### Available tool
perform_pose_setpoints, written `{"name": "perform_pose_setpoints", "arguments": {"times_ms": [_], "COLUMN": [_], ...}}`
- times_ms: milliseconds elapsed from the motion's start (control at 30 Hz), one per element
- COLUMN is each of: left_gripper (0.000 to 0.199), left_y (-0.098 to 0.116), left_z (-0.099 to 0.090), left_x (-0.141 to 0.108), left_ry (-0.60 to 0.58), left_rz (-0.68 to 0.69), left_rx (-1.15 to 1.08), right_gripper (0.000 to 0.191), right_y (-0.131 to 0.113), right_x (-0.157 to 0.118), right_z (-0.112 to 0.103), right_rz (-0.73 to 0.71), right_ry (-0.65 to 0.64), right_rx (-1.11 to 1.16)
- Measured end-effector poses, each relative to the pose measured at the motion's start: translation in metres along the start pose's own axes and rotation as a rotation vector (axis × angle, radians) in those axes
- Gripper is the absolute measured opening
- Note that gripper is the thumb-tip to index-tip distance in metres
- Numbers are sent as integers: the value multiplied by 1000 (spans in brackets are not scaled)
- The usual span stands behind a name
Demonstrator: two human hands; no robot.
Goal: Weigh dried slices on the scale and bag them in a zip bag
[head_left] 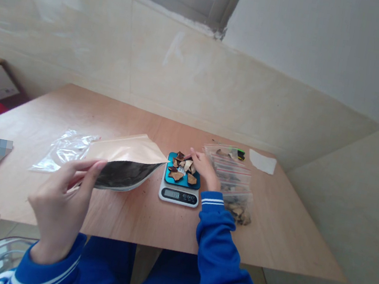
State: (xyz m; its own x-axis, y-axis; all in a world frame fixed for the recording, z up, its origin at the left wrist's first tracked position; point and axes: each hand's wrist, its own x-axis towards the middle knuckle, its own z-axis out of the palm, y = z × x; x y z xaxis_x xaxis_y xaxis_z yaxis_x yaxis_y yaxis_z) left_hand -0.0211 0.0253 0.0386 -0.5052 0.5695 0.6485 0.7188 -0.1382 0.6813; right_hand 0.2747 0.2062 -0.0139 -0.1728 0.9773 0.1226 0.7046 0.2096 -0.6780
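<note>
My left hand grips the edge of a stand-up foil pouch, tan outside and dark inside, and holds it on its side above the wooden table. My right hand reaches over a digital kitchen scale, its fingertips at a pile of dried brown slices on the teal platform. Whether those fingers hold a slice is hidden. To the right of that hand lie clear zip bags of dried pieces.
A crumpled clear plastic bag lies on the table to the left of the pouch. A white paper sheet lies near the far right corner. Walls bound the table's far and right sides. A blurred patch covers the left edge.
</note>
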Motion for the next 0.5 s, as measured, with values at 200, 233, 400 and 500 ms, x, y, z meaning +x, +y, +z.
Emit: {"name": "perform_pose_setpoints", "arguments": {"times_ms": [200, 233, 400, 500], "left_gripper": [29, 30, 30, 30], "left_y": [2, 2, 1, 1], "left_z": [0, 0, 1, 1], "left_x": [-1, -1, -1, -1], "left_ry": [0, -1, -2, -5], "left_rz": [-26, -27, -33, -56], "left_rx": [-1, -1, 1, -9], "right_gripper": [48, 46, 35, 24], "right_y": [-9, -12, -29, -41], "right_x": [-1, -2, -8, -19], "right_z": [-5, -5, -3, 1], "right_rz": [-53, -61, -103, -179], "right_ry": [89, 94, 85, 42], "right_rx": [-47, -49, -58, -63]}}
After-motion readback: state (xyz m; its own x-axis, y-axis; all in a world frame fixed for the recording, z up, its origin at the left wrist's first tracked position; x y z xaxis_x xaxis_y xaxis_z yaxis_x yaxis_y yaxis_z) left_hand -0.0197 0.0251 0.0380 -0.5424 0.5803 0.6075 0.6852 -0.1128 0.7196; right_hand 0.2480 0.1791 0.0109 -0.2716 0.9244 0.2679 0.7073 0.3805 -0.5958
